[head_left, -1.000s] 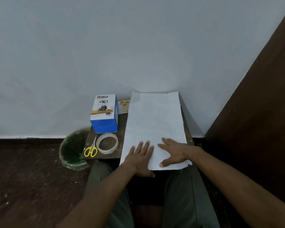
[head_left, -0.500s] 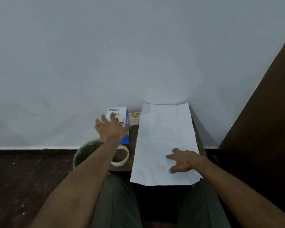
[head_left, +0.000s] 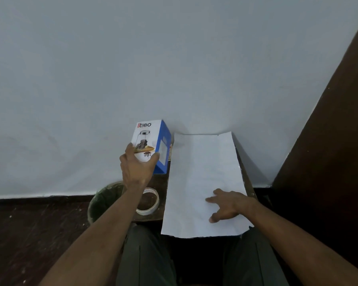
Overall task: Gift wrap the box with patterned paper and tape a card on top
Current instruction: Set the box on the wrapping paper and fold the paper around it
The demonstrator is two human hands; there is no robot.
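two bare forearms reach out over a lap in dark green trousers (head_left: 145, 259). nearest, the right hand (head_left: 227, 205) lies on the lower part of the paper (head_left: 203, 174), fingers spread and only slightly bent, tips pressing the sheet flat. the paper is a long white rectangle, faintly creased, showing its plain side; its near edge is a little ragged and hangs past the small dark table (head_left: 163, 195), while its far edge meets the wall (head_left: 153, 58). left of the sheet, a roll of pale tape (head_left: 151, 203), a flat ring, lies on the tabletop, partly covered by the left forearm. beside the table on the floor stands a round green bin (head_left: 101, 203). farther on, the left hand (head_left: 136, 166) grips the box (head_left: 153, 143) from below, thumb on one side and fingers curled round the other. the box is glossy cardboard, white front with a printed jar and blue side, tilted just left of the paper's far corner. behind it the wall is smooth, pale grey; a dark brown panel (head_left: 329, 141) rises at right.
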